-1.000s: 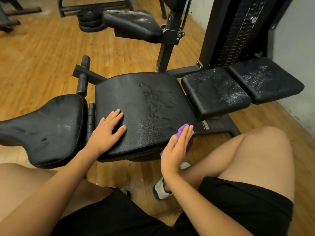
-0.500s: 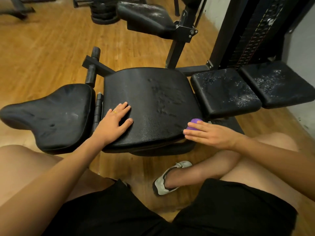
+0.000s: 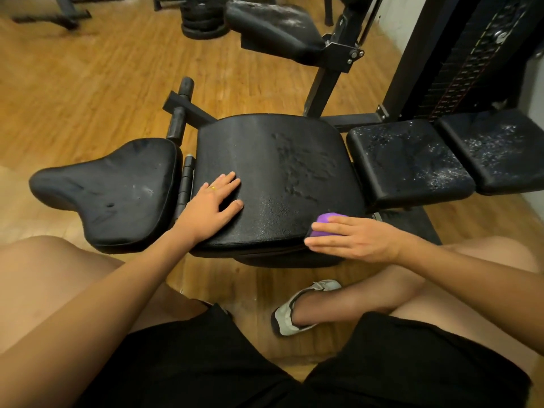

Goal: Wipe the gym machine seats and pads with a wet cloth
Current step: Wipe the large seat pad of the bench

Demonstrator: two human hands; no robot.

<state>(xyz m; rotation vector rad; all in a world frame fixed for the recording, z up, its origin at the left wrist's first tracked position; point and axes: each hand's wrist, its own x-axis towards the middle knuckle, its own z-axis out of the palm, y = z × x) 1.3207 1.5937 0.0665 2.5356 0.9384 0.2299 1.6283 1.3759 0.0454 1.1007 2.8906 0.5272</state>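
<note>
Floor (image 3: 88,92): warm orange-brown wood boards, glossy, running all round me. A pale bright patch lies on the boards at my left edge. Far side, top centre: a stack of black plates (image 3: 203,22) lies flat on the floor. Left of it are low black frame bars (image 3: 50,13), only partly in my view. To my right stands a tall black tower with a weight stack (image 3: 459,69), red and yellow marks down its length. Pale wall (image 3: 396,16) shows in a strip left of the tower and again at my right edge. Light warm and soft, a dull sheen on the boards
</note>
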